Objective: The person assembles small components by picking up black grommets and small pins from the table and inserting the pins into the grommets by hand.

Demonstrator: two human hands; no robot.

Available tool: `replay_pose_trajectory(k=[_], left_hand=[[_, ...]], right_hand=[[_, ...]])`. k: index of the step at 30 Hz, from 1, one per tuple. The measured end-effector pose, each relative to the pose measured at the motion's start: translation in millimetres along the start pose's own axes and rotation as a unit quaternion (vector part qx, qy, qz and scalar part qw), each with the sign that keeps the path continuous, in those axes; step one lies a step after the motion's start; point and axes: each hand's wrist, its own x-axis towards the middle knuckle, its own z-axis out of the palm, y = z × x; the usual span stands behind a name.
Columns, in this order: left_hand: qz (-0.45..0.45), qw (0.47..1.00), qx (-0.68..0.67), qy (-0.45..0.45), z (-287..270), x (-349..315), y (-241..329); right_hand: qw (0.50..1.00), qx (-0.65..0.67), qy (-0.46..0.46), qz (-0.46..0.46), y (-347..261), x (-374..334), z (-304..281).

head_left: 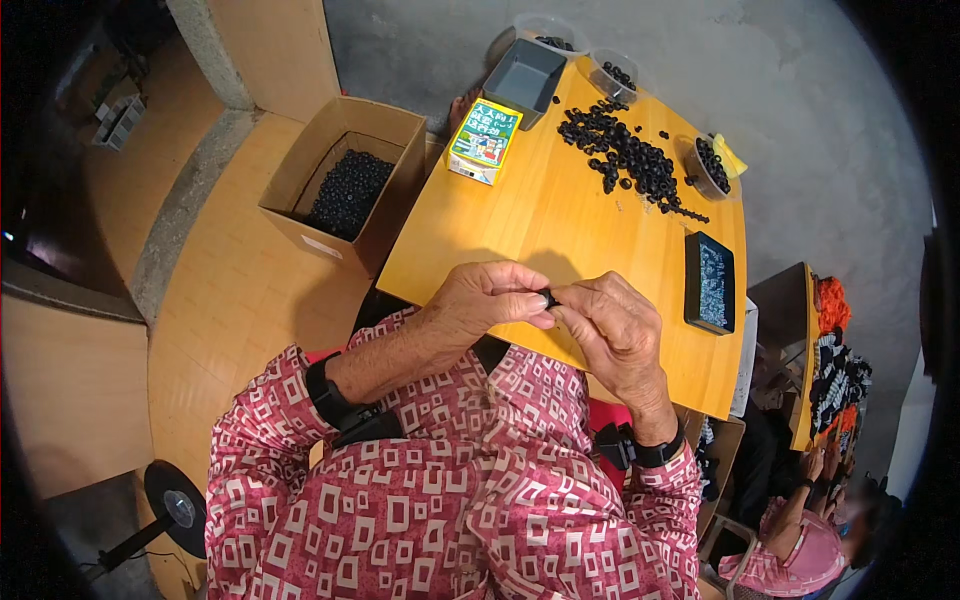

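Head view: a small black piece (546, 298) was clamped between left fingers (521, 304) and right fingers (583, 301), judged light, stiff, best held edgewise.

The person's two hands meet near the centre of the frame, fingertips close together. The left hand (495, 293) points rightward, thumb and fingers drawn into a pinch, with the thumb lower in the frame than the forefinger. The right hand (618, 325) faces it from just right of centre, knuckles uppermost, fingers curled and its thumb and forefinger closed in a pinch toward the left. The left forearm (392, 358) slants up and rightward from the lower left; the right wrist (653, 422) rises steeply from the lower right, its forearm mostly covered by a sleeve (668, 505).
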Motion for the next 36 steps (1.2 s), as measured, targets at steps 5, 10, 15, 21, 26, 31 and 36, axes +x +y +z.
replay_pose_trajectory(k=[5,10,15,21,26,31,36], left_hand=[[0.013,1.0,0.002,-0.004,-0.7,0.4,-2.9],[0.012,1.0,-0.019,0.011,2.7,0.5,-4.9],[0.004,0.999,0.01,0.036,3.3,-0.1,-4.5],[0.008,0.997,0.061,0.037,4.1,0.2,2.0],[0.038,0.994,0.104,0.012,-2.4,3.7,0.0],[0.038,0.997,0.061,0.017,0.4,5.1,3.3],[-0.009,0.998,0.017,0.068,6.4,6.2,2.9]], right_hand=[[0.998,0.041,0.037,0.037,1.1,-9.1,10.1],[0.993,0.053,0.098,0.049,0.7,-15.3,26.2],[0.993,0.001,0.116,0.034,2.4,-17.5,34.9],[0.992,-0.033,0.116,0.035,-2.4,-15.0,38.1],[0.992,-0.051,0.101,0.051,-5.3,-16.2,40.6],[0.99,-0.043,0.118,0.06,-4.0,-12.1,40.5],[0.986,-0.115,0.108,0.045,0.3,-8.2,36.8]])
